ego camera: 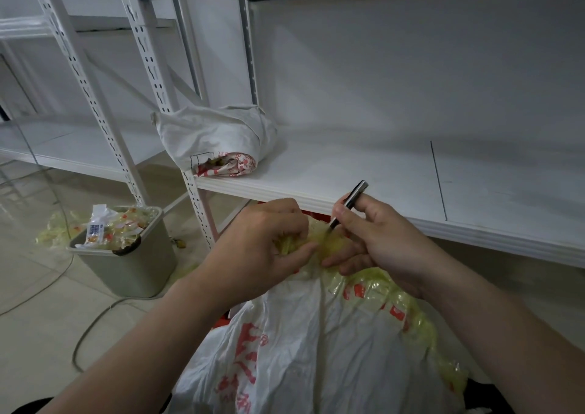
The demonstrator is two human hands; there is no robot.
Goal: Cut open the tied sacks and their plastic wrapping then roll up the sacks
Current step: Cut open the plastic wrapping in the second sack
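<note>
In front of the lower shelf (380,173), low down: a white sack (294,356) with red print stands between the forearms, its top gathered into a bunch under yellowish plastic wrapping (408,315). The left hand (262,239) is curled over the bunch, fingers and thumb pinching the gathered plastic at the very top. The right hand (380,239) is just beside it, thumb and forefinger clenched on a slim metal knife (350,203). The handle slants up and right toward the shelf edge. The tip is down in the plastic between the two hands, close beside the left fingertips. The right hand's lower fingers lie straighter, touching the plastic below the tip. The wrapping trails down the sack's right side, loose and crumpled. At the shelf's left end a rolled sack (218,138) lies on its side, its red-printed end facing out at the edge. On the floor to the left is a grey bin (126,271) heaped with plastic scraps (120,230). A cable (91,321) crosses the tiles near the bin.
</note>
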